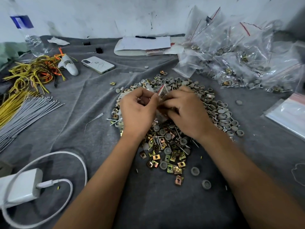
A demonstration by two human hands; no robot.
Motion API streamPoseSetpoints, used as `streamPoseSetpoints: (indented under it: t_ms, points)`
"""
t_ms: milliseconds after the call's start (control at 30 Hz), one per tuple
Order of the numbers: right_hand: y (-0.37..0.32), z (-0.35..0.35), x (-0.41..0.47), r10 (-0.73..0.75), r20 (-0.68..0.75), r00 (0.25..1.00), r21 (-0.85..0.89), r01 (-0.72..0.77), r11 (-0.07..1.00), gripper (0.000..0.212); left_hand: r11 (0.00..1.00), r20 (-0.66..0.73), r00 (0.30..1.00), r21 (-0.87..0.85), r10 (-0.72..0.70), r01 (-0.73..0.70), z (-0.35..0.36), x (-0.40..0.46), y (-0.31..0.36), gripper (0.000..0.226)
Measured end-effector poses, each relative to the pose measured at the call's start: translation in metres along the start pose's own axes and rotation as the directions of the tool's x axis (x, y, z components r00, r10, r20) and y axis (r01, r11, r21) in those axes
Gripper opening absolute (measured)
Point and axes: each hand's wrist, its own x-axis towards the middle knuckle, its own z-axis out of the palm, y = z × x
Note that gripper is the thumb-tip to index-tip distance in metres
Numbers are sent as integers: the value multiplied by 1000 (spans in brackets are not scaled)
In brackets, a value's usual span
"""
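Note:
A small clear zip bag [162, 92] with a red strip at its top is held above a heap of small hardware [170, 152]: brass-coloured square clip nuts, grey round caps and screws on a grey cloth. My left hand [137, 111] pinches the bag's left edge with thumb and forefinger. From the right, my right hand [184, 109] grips the same bag with curled fingers. Both hands hide most of the bag and the middle of the heap.
A pile of filled clear bags [239, 60] lies at the back right, with flat empty bags [288, 114] at the right edge. On the left lie grey and yellow ties [24, 109], a phone [98, 64], a bottle [31, 38] and a white charger with cable [21, 185]. A notepad with pen [143, 44] sits at the back.

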Motion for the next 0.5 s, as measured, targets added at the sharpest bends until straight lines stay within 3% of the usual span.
streamPoseSetpoints:
  t_ms: [67,133,233,300,400,500]
  points:
    - [-4,2,1,-43,61,997,-44,46,998,24,1000,-42,999,2,-11,12,-1,1,0,17]
    - [-6,1,2,-41,-14,999,20,41,999,28,1000,-95,995,7,-18,19,-2,2,0,18]
    - [-5,-10,2,-47,-122,991,97,59,994,17,999,-162,986,17,-32,35,-5,5,-3,21]
    - [-4,-16,0,-80,50,996,116,73,991,18,999,-201,979,15,-45,49,-6,6,-4,21]
    - [-9,-17,-4,-100,358,928,37,94,995,25,998,-212,976,8,-56,59,-6,6,-3,20]
    - [-12,-17,-2,-69,451,890,-62,108,992,27,998,-201,978,9,-57,60,-6,6,-4,21]
